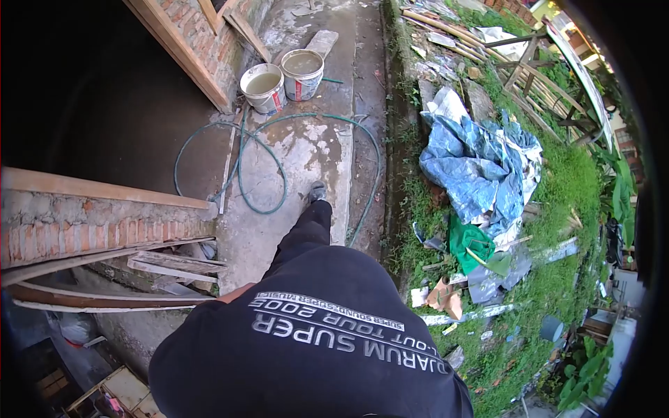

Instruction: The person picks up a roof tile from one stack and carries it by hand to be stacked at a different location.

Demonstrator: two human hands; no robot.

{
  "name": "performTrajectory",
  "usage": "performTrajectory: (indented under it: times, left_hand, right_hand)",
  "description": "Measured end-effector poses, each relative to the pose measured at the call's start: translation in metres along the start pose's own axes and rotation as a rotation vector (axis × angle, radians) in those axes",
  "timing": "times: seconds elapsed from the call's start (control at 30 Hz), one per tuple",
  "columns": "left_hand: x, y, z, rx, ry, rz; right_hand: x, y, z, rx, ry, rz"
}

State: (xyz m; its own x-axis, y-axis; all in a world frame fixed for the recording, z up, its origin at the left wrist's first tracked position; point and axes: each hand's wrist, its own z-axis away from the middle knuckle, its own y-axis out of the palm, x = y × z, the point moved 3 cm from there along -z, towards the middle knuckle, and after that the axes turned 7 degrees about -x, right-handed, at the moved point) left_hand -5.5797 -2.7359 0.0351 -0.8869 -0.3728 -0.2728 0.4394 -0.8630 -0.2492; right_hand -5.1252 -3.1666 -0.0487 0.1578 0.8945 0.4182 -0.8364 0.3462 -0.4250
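A small strip of skin, apparently part of my left hand (235, 293), shows past the edge of my dark printed shirt (341, 334). Its fingers are hidden, and I cannot make out whether it holds anything. My right hand is out of the frame. One shoe (318, 191) stands on the concrete path. Ahead are two buckets side by side, the left one (265, 97) and the right one (303, 83), both containing greyish liquid. A green hose (284, 182) lies in loops on the path behind them.
An opening with wooden frame posts (182, 56) and a low brick wall (104, 233) border the left side. To the right run a mossy kerb (398, 139) and grass with a crumpled blue tarp (481, 167), a green cloth (468, 244), boards and bamboo poles.
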Motion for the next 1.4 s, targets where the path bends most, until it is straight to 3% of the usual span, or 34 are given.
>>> performTrajectory:
  times: [0.13, 0.27, 0.3, 0.43, 0.5, 0.6, 0.63, 0.7, 0.77, 0.9, 1.0, 1.1, 1.2, 1.3, 1.4]
  left_hand:
    - [-0.070, -0.028, -0.062, 0.008, 0.066, 0.031]
    - [-0.169, -0.090, -0.156, -0.016, 0.321, 0.202]
    - [-0.241, -0.118, -0.122, -0.167, 0.209, 0.091]
    - [-0.406, -0.198, -0.114, -0.382, 0.544, 0.086]
    - [-0.452, -0.227, -0.126, -0.384, 0.644, 0.156]
    - [-0.492, -0.252, -0.111, -0.317, 0.618, 0.275]
    - [-0.501, -0.259, -0.104, -0.320, 0.620, 0.261]
    - [-0.499, -0.259, -0.093, -0.259, 0.434, 0.156]
    - [-0.448, -0.256, -0.167, -0.345, 0.515, 0.046]
    - [-0.374, -0.233, -0.162, -0.176, 0.145, -0.041]
    - [-0.334, -0.222, -0.129, 0.041, 0.133, -0.051]
    - [-0.322, -0.236, -0.114, 0.023, 0.009, -0.048]
    - [-0.348, -0.257, -0.118, -0.032, -0.051, -0.019]
    - [-0.419, -0.283, -0.127, -0.115, -0.046, 0.038]
    - [-0.513, -0.312, -0.156, -0.243, 0.019, 0.172]
  right_hand:
    - [0.079, -0.044, 0.014, -0.019, 0.098, -0.085]
    - [0.170, -0.081, -0.009, -0.071, 0.110, -0.182]
    - [0.198, -0.088, -0.016, -0.088, 0.106, -0.224]
    - [0.305, -0.104, -0.064, -0.175, 0.065, -0.521]
    - [0.371, -0.112, -0.084, -0.204, 0.004, -0.657]
    - [0.453, -0.123, -0.083, -0.159, -0.062, -0.665]
    - [0.474, -0.124, -0.083, -0.174, -0.060, -0.624]
    - [0.488, -0.118, -0.097, -0.207, -0.064, -0.562]
    - [0.488, -0.110, -0.102, -0.183, -0.010, -0.514]
    - [0.442, -0.080, -0.117, -0.102, 0.120, -0.499]
    - [0.419, -0.067, -0.123, -0.019, 0.142, -0.226]
    - [0.422, -0.070, -0.143, 0.044, 0.139, -0.075]
    - [0.455, -0.087, -0.175, 0.086, 0.121, 0.015]
    - [0.523, -0.120, -0.215, 0.104, 0.096, 0.071]
    - [0.601, -0.156, -0.286, 0.013, 0.020, -0.187]
